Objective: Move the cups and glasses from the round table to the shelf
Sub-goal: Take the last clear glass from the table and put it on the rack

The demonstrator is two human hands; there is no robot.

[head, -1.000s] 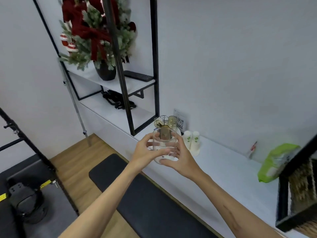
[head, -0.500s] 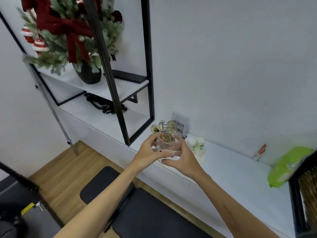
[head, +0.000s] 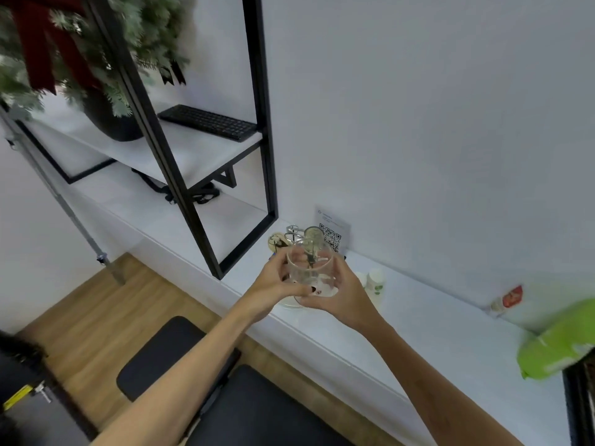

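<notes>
A clear glass [head: 309, 268] is held upright between my left hand [head: 273, 284] and my right hand [head: 341, 294], just above the front part of the long white shelf [head: 418, 329]. Both hands wrap its sides. Behind the glass on the shelf stands a metal cup rack with round coasters [head: 294, 238]. Two small white paper cups with green prints [head: 375, 281] sit just to the right. The round table is not in view.
A black frame [head: 225, 194] rises from the shelf at left, carrying a keyboard [head: 209, 122] and a potted wreath [head: 64, 59]. A QR card [head: 331, 231] leans on the wall. A green packet [head: 560, 342] lies far right. Black benches [head: 180, 352] sit below.
The view has closed in on the shelf and shifted right. Both hands with the glass have moved forward and down toward the shelf in front of the cup rack.
</notes>
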